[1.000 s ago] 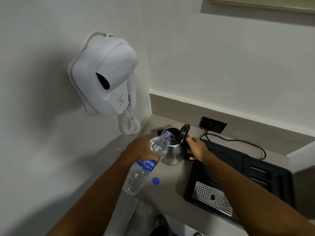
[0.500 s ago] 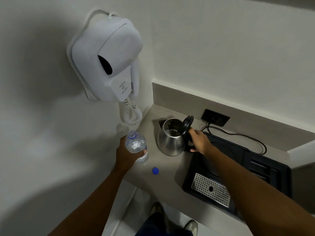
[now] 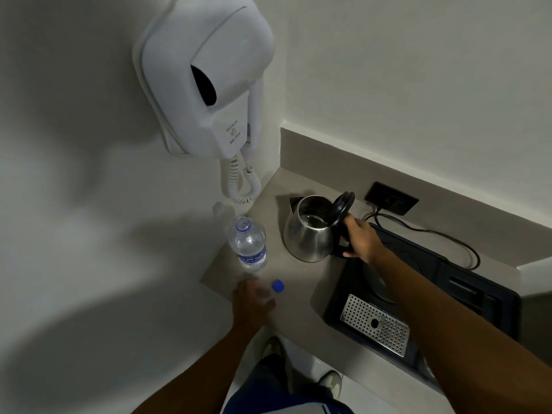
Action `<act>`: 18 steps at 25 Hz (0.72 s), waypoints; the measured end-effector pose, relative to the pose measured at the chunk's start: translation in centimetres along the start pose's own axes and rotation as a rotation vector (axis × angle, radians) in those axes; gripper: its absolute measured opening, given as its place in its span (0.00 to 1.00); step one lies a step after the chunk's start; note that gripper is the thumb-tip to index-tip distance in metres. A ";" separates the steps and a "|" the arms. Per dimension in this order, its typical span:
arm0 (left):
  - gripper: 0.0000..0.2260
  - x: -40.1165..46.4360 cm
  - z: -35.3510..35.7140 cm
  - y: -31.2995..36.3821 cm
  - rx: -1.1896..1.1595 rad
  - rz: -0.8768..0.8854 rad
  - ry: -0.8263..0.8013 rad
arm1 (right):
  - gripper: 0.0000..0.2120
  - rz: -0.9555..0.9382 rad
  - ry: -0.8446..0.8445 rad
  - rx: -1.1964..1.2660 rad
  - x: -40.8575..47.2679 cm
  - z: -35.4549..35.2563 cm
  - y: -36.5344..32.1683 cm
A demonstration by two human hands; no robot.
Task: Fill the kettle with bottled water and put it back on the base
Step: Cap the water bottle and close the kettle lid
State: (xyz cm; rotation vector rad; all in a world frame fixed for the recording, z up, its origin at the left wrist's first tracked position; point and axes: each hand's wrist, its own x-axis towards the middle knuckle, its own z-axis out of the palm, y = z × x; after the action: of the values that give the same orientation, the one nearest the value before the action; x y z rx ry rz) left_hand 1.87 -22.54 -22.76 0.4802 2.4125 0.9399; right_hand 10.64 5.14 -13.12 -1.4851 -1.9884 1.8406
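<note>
A steel kettle (image 3: 307, 239) stands on the grey counter (image 3: 298, 282) with its black lid (image 3: 342, 206) tipped up and water visible inside. My right hand (image 3: 360, 239) is wrapped around its black handle. An uncapped clear water bottle (image 3: 249, 245) with a blue label stands upright to the kettle's left, near the wall. Its blue cap (image 3: 278, 285) lies on the counter in front of it. My left hand (image 3: 252, 300) hovers blurred just beside the cap, holding nothing. The kettle's round base (image 3: 378, 286) sits in the black tray, partly hidden by my right arm.
A black tray (image 3: 478, 297) with a perforated metal drip plate (image 3: 375, 324) fills the counter's right side. A black cord (image 3: 442, 237) runs to a wall socket (image 3: 391, 201). A white wall-mounted hair dryer (image 3: 206, 82) with coiled cord hangs above the counter's left corner.
The tilted bottle stopped pouring, was stood upright on the counter and let go. My left hand drew back toward the blue cap. My right hand stayed on the kettle handle.
</note>
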 end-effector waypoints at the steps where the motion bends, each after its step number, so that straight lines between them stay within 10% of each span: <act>1: 0.25 0.0 0.5 0.1 0.055 0.081 -0.078 | 0.26 0.003 0.003 -0.003 0.0 0.0 0.0; 11: 0.13 2.6 0.9 1.9 0.475 0.459 -0.251 | 0.22 0.010 -0.003 0.000 -0.3 0.2 -0.5; 18: 0.12 -0.4 -6.7 9.7 0.029 0.870 0.257 | 0.25 0.016 -0.001 0.005 -0.4 0.1 -0.6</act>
State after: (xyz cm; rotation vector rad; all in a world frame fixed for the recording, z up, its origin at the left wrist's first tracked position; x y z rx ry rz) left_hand -0.20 -19.44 -11.57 1.5777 2.4329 1.3648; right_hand 10.44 4.88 -12.43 -1.5031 -1.9764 1.8512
